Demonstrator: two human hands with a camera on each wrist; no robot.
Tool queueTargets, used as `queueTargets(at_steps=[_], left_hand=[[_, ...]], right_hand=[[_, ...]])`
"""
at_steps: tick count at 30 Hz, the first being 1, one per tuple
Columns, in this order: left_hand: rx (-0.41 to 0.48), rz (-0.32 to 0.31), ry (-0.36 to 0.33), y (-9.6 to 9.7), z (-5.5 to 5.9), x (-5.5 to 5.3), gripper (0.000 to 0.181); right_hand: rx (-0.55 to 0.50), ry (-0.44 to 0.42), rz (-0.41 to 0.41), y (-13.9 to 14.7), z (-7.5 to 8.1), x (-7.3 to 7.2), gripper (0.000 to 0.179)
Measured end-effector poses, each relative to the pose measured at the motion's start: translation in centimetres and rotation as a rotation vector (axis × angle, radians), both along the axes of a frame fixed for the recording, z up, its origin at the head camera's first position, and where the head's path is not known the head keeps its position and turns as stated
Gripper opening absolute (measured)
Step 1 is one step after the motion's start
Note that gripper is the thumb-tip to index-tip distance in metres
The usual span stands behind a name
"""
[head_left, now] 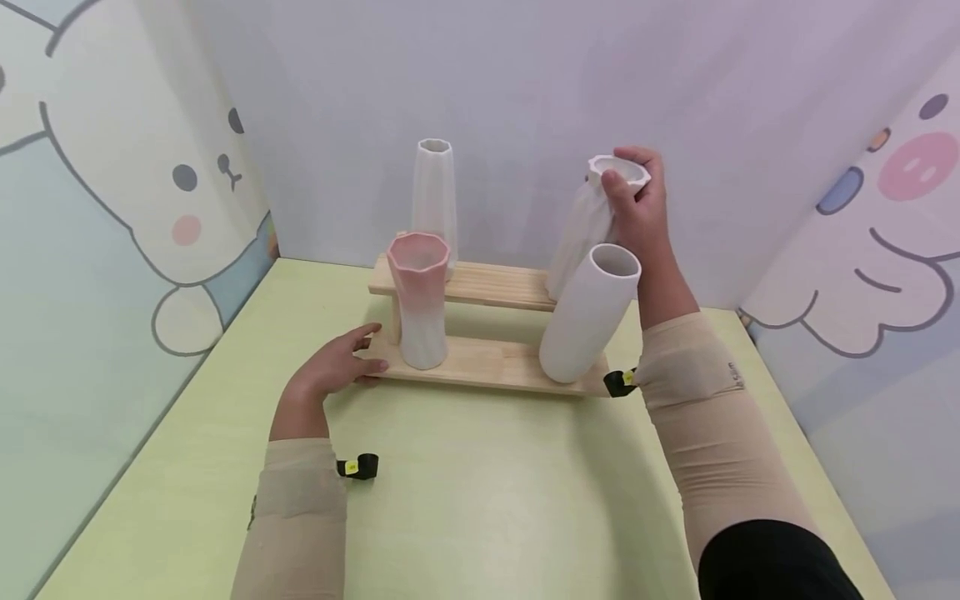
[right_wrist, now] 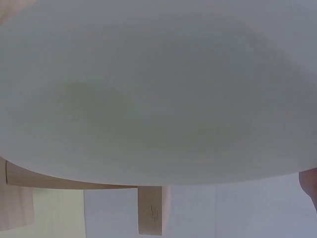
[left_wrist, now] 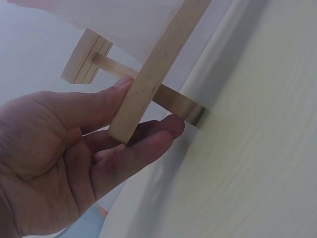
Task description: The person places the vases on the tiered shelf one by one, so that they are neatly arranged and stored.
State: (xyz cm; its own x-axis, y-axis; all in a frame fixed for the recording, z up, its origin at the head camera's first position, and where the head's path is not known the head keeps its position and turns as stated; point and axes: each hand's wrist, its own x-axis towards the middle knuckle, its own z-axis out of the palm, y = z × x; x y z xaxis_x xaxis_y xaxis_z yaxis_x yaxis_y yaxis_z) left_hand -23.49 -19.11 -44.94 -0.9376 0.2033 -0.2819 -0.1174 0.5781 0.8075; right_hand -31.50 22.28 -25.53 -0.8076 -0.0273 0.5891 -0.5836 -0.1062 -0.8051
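A two-tier wooden stand holds several vases. My left hand grips the left end of its lower board, thumb on one side and fingers on the other. My right hand holds a white vase with a wavy rim near its top; this vase leans right at the right end of the upper board. In front of it, a smooth white vase leans on the lower board. A pink-and-white vase and a slim white vase stand on the left.
The stand sits on a pale yellow-green table, close to the back wall. Cartoon-printed panels border both sides. A large white surface fills most of the right wrist view.
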Motion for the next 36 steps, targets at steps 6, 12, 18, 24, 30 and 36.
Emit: queueTargets(at_steps=[6, 12, 18, 24, 30, 36], left_hand=[[-0.013, -0.006, 0.005, -0.1, 0.2, 0.1, 0.085], [-0.005, -0.002, -0.006, -0.2, 0.0, 0.1, 0.085], [-0.020, 0.003, -0.008, -0.3, 0.0, 0.1, 0.084], [-0.004, 0.002, -0.021, -0.4, -0.2, 0.0, 0.085], [0.037, 0.001, -0.029, -0.8, -0.7, -0.1, 0.087], [0.025, 0.048, 0.068, -1.6, -0.8, -0.3, 0.077]], right_hand=[[0.015, 0.002, -0.015, 0.6, -0.8, -1.4, 0.042], [0.012, -0.002, 0.008, 1.0, -1.4, -2.4, 0.045], [0.023, 0.000, 0.036, 0.8, -1.4, -2.3, 0.048], [0.075, -0.041, 0.045, 1.0, -1.1, -2.3, 0.061], [0.085, -0.007, 0.060, 2.5, -0.3, -1.5, 0.087], [0.039, 0.086, 0.010, 4.8, 0.7, 1.2, 0.084]])
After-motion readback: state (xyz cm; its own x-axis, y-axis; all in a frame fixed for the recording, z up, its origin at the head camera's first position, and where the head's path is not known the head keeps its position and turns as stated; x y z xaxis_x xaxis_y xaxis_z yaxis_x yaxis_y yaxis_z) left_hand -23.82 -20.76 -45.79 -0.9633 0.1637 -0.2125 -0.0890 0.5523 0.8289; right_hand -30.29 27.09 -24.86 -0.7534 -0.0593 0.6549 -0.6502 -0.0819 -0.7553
